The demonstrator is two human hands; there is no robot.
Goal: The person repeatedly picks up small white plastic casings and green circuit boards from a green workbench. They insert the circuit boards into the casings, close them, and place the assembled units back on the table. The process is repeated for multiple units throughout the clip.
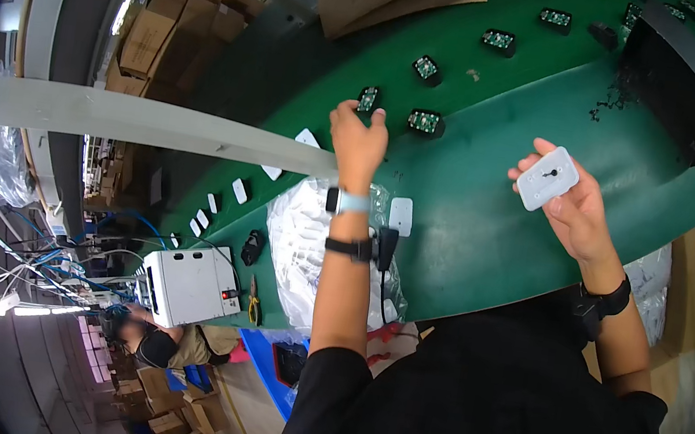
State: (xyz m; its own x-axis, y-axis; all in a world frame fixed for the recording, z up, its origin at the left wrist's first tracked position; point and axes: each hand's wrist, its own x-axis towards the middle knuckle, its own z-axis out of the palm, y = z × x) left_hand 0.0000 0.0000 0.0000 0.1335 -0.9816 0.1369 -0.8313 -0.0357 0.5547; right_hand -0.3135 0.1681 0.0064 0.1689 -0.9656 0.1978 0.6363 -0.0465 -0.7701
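My left hand reaches over the far green belt, thumb and fingers closed on the near end of a circuit board in a black case. Raised at the right, my right hand grips a white plastic cover, a rounded rectangle with a small black part in its middle. Another black-cased circuit board lies just right of my left hand, and one more sits farther back. Next to my left forearm a white cover rests on the green table.
A plastic bag of white parts lies left of my left forearm. More boards line the belt. A black bin with small black pieces stands far right. At left are a grey rail, a white machine, pliers and another person.
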